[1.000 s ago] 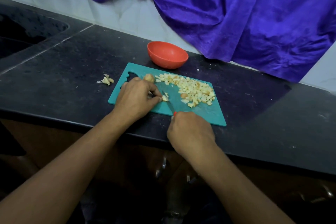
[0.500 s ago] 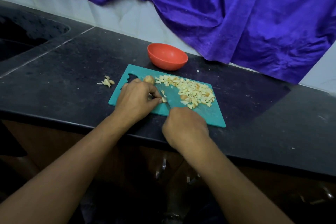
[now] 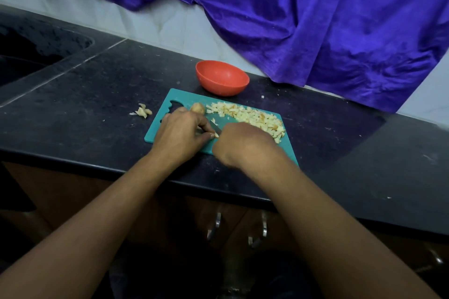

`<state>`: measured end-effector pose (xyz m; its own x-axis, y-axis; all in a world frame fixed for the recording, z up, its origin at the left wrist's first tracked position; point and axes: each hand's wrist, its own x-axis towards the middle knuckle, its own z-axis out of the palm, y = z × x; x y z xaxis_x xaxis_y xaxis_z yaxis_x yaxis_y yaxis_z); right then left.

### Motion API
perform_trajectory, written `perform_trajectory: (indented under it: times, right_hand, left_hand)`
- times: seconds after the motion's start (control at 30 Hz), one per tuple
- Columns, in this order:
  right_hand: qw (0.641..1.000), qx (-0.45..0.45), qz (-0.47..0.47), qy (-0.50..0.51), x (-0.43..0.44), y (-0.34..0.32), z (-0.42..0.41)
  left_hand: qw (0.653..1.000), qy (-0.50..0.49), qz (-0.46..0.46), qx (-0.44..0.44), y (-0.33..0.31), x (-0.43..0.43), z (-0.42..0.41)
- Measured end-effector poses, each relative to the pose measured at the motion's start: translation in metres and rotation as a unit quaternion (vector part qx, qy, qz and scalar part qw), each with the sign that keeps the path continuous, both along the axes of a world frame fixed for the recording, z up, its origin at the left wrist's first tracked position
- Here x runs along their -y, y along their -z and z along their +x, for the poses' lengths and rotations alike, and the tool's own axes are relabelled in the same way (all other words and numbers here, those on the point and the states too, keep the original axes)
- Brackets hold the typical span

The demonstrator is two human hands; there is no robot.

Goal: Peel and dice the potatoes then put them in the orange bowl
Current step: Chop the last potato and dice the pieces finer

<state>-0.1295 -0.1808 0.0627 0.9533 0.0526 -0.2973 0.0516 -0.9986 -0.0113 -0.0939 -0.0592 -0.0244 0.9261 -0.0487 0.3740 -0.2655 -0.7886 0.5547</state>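
Presently, dicing is under way on the teal cutting board (image 3: 176, 101), a flat plastic slab with a cut-out grip. It is set near the front edge of the dark speckled counter (image 3: 97, 104), so both forearms reach it squarely.

The left hand (image 3: 181, 135) has its fingers (image 3: 204, 126) curled, thumb and tips pinching a small pale potato piece (image 3: 215, 135) down on the board, evidently to steady it for the cut. The right hand (image 3: 243, 145) is clamped round the knife (image 3: 215, 127). The handle is hidden beneath the hand, and only a short dark blade shows, meeting the pinched piece.

The diced potato (image 3: 252, 116) lies heaped along the board's far right side as small, irregular, pale yellow cubes flecked with brown. A rounded brownish potato lump (image 3: 198, 108) rests just beyond the left hand. Curled peelings (image 3: 143, 111) lie on the counter just left of the board.

The orange bowl (image 3: 222, 77), smooth and round-walled, stands just past the board's far edge, presumably for a short transfer. No potato shows in it.
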Motion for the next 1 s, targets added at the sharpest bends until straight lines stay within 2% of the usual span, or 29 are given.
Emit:
perform_trajectory:
  times: [0.2, 0.37, 0.53, 0.7, 0.93, 1.0]
  right_hand:
    - [0.998, 0.049, 0.038, 0.024, 0.015, 0.044, -0.038]
    - [0.999, 0.009, 0.039, 0.018, 0.017, 0.021, -0.03]
    - [1.0, -0.007, -0.006, -0.003, 0.002, -0.012, -0.002]
    - [1.0, -0.006, -0.021, -0.009, -0.005, 0.002, -0.004]
    - [0.997, 0.072, 0.015, 0.002, 0.014, 0.049, -0.037]
    - [0.995, 0.084, 0.052, 0.006, 0.024, 0.053, -0.034]
  left_hand:
    - [1.0, -0.006, -0.012, 0.003, 0.005, -0.001, 0.004]
    - [0.999, -0.023, -0.024, 0.016, 0.008, -0.002, 0.007]
    - [1.0, -0.011, -0.028, 0.005, 0.007, -0.003, 0.007]
    - [0.999, -0.009, -0.033, 0.003, 0.008, -0.004, 0.007]
    - [1.0, -0.018, -0.017, 0.016, 0.011, -0.003, 0.01]
    - [0.999, -0.021, -0.025, 0.015, 0.012, -0.003, 0.01]
